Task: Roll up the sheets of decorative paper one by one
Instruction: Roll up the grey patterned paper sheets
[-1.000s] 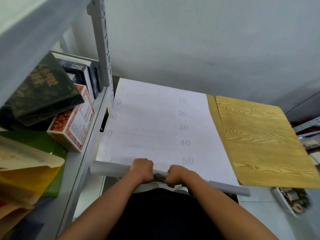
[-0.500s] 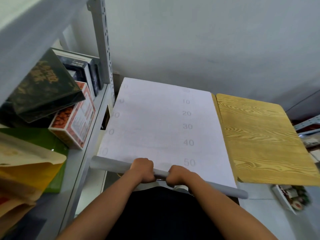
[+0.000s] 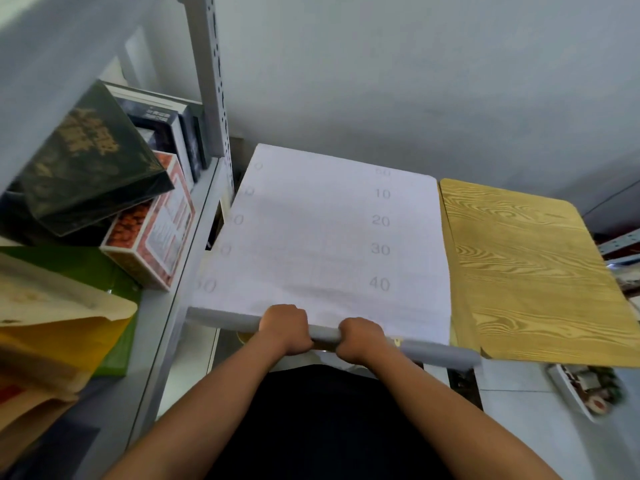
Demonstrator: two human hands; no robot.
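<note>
Surroundings: a grey metal shelf unit stands just beside the left edge of the work area. On its shelf lie a dark green box tilted over a red-and-white box, with upright books behind and brown paper envelopes nearer the camera. The perforated shelf upright is close against the sheet's far left corner. A small tray of blurred items sits low at the right, below the tabletop edge.

Tabletop: yellow wood-grain tabletop, bare on its right portion.

Task item: a white decorative paper sheet, back side up with faint printed numbers 10 to 40 down its right side, lies flat on the left part of the tabletop and overhangs its left edge toward the shelf. Its near end is wound into a grey roll. The roll's long axis runs left to right across the near edge of the sheet, slightly lower at the right end, which projects past the sheet's right edge over the tabletop corner.

Hands: left hand and right hand sit side by side at the roll's middle, knuckles up, fingers curled over and gripping the roll.
</note>
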